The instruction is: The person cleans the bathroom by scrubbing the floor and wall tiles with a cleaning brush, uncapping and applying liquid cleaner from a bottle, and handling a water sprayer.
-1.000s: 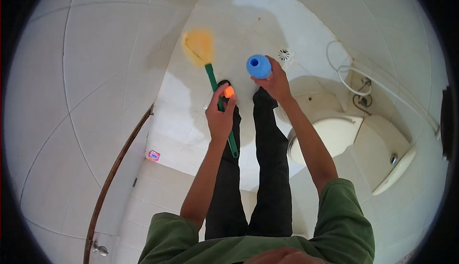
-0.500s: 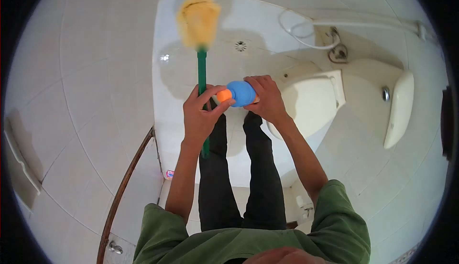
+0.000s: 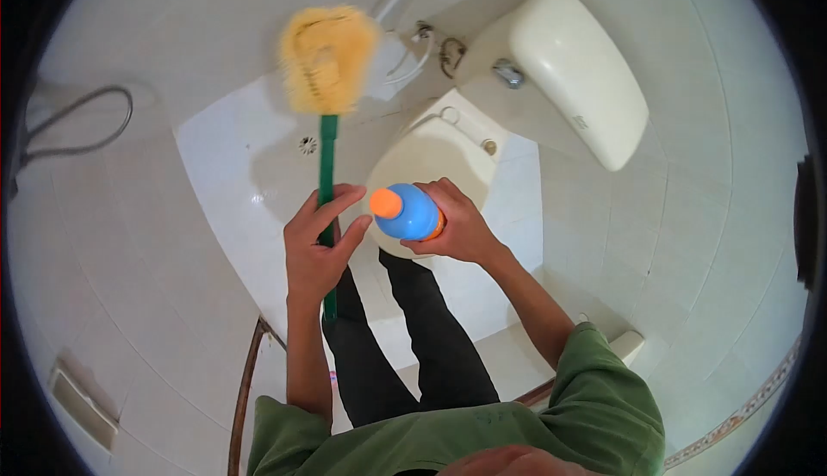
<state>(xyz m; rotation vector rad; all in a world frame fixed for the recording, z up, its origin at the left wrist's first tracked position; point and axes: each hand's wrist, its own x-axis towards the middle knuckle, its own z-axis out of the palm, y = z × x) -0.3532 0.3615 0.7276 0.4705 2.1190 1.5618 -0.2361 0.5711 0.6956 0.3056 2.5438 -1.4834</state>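
My left hand [image 3: 320, 239] holds the green handle of a toilet brush [image 3: 328, 153], its yellow bristle head pointing away from me at the top. The thumb and forefinger of this hand are spread apart, just beside the orange cap of a blue bottle [image 3: 412, 215]. My right hand [image 3: 454, 220] is wrapped round the bottle's body, tilting its cap to the left. Below the bottle is the toilet [image 3: 431, 161] with its pale lid down. Part of the bottle's label is hidden by my right fingers.
The cistern [image 3: 577, 75] with its chrome button is on the wall at upper right. A hose and valve [image 3: 422, 41] hang beside it. A floor drain [image 3: 307, 145] lies left of the toilet, and a brown door edge [image 3: 250, 381] stands at lower left.
My view has turned right toward the toilet and cistern. My left thumb and forefinger have come off the orange cap, and the bottle now sits over the toilet lid.
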